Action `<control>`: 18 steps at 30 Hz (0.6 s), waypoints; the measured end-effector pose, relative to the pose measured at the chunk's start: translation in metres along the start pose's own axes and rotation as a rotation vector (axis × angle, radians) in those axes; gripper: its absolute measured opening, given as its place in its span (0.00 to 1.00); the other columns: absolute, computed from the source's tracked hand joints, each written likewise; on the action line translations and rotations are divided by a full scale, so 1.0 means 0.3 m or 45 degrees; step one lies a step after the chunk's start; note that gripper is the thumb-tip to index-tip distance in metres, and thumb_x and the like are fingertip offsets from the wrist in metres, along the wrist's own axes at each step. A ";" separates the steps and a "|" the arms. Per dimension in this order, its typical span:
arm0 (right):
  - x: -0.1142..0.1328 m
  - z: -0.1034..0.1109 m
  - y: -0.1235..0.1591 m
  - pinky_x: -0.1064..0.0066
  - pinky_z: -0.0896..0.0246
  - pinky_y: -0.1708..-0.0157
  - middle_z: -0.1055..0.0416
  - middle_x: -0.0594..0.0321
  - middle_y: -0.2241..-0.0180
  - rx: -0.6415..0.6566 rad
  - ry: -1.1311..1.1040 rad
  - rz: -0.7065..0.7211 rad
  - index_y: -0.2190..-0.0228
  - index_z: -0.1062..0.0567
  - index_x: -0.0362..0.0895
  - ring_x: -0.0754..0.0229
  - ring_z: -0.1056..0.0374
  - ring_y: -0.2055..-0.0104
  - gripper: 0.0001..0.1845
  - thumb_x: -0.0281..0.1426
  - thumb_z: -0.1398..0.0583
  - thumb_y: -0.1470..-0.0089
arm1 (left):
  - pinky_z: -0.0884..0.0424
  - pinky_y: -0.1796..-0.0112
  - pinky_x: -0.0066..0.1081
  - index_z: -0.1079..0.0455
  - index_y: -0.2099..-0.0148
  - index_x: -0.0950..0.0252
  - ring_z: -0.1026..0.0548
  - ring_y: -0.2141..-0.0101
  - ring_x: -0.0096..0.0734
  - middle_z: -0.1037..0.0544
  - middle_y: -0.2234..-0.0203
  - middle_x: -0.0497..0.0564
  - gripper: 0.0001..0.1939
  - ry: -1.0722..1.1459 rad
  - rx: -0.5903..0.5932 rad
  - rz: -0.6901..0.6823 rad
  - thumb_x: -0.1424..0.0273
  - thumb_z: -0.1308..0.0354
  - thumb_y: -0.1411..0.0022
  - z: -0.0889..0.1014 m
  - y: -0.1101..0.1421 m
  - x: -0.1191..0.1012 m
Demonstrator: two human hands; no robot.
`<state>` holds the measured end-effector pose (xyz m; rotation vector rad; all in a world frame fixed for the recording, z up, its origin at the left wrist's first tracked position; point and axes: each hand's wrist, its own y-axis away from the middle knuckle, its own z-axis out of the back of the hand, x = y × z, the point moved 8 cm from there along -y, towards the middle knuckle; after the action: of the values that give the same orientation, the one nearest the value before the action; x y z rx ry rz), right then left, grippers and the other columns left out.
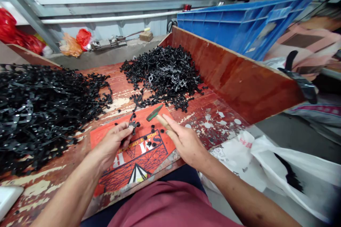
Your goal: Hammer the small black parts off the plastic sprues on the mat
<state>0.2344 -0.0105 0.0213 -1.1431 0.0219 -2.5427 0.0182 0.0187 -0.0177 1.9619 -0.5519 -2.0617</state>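
My left hand (pixel 117 137) is closed on a small black linkage piece (pixel 134 125) with round ends, held over a red printed sheet (pixel 157 158). My right hand (pixel 185 142) grips the pale wooden handle of a small hammer (pixel 155 112). The hammer's narrow head, partly green, points away from me above the sheet's far edge. Between my hands, several small black round caps (pixel 149 143) lie scattered on the sheet. The fingers hide part of the linkage piece.
Black linkage parts form a large pile (pixel 34 113) at left and another pile (pixel 165 74) at the back. A wooden side board (pixel 239 78) borders the worn red table, with a blue crate (pixel 218 25) behind. White sacks (pixel 239 159) lie at right.
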 end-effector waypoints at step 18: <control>-0.089 -0.036 0.120 0.60 0.31 0.47 0.26 0.64 0.45 0.122 0.121 -0.177 0.35 0.39 0.58 0.52 0.25 0.49 0.28 0.29 0.48 0.33 | 0.38 0.79 0.24 0.39 0.67 0.63 0.27 0.82 0.27 0.23 0.82 0.46 0.23 0.045 -0.188 -0.009 0.63 0.28 0.60 -0.035 -0.021 0.058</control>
<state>0.2539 -0.0372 -0.0109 -1.0194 -0.1587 -2.6860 0.0281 0.0158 -0.0362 1.9142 -0.3743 -2.0059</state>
